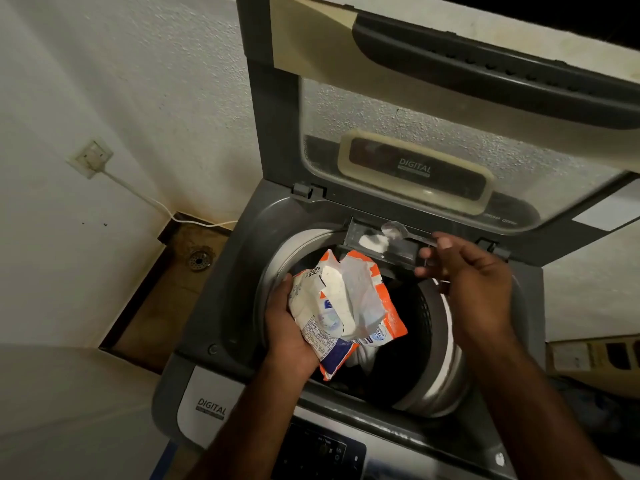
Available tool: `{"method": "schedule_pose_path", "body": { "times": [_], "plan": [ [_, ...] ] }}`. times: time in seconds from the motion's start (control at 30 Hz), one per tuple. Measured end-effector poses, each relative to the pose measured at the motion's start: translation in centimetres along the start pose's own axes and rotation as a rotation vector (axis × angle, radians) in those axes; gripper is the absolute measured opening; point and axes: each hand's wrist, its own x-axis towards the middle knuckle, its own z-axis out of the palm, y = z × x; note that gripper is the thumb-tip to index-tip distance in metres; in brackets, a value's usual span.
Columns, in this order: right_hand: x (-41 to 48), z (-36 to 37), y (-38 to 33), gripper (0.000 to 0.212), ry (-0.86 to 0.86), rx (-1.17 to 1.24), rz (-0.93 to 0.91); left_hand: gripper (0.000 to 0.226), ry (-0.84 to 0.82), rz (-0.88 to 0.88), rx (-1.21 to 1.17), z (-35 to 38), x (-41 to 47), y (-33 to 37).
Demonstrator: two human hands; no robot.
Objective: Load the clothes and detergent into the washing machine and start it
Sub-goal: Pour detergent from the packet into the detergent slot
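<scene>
A grey top-loading washing machine (214,306) stands with its clear, speckled plastic lid (450,133) propped upright. The left hand (287,327) grips a crinkled orange-and-white plastic detergent packet (346,306), torn open at the top, over the round mouth of the perforated steel drum (424,317). Inside the drum lie dark clothes, hard to make out, and a white garment (362,356) just below the packet. The right hand (474,282) pinches the handle of a clear plastic scoop (394,230), its bowl over the small rectangular detergent drawer (353,230) at the back rim. A heap of white powder (372,241) sits in that drawer. A dark control panel (318,452) runs along the near edge.
</scene>
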Motion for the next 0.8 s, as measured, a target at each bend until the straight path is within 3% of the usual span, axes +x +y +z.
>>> {"method": "schedule_pose_path", "body": {
  "times": [0.2, 0.4, 0.53, 0.7, 0.8],
  "plan": [
    [-3.5, -1.1, -5.7, 0.022, -0.159, -0.014, -0.131, 0.057, 0.005, 0.006, -0.022, 0.1, 0.2, -0.1],
    [-6.3, 2.6, -4.2, 0.025, -0.309, -0.304, -0.113, 0.050, -0.023, 0.020, -0.078, 1.0, -0.7, 0.0],
    [-8.0, 4.2, -1.9, 0.022, -0.397, -0.606, -0.115, 0.058, -0.079, 0.019, -0.118, 1.5, -1.4, 0.3],
    [-9.5, 4.4, -1.8, 0.025, -0.411, -0.839, -0.260, 0.061, -0.193, -0.009, -0.154, 2.2, -2.7, 1.0],
    [-10.8, 3.2, -2.6, 0.029, -0.257, -0.639, -0.360, 0.060, -0.215, -0.053, -0.119, 2.6, -3.4, 1.8]
  ]
}}
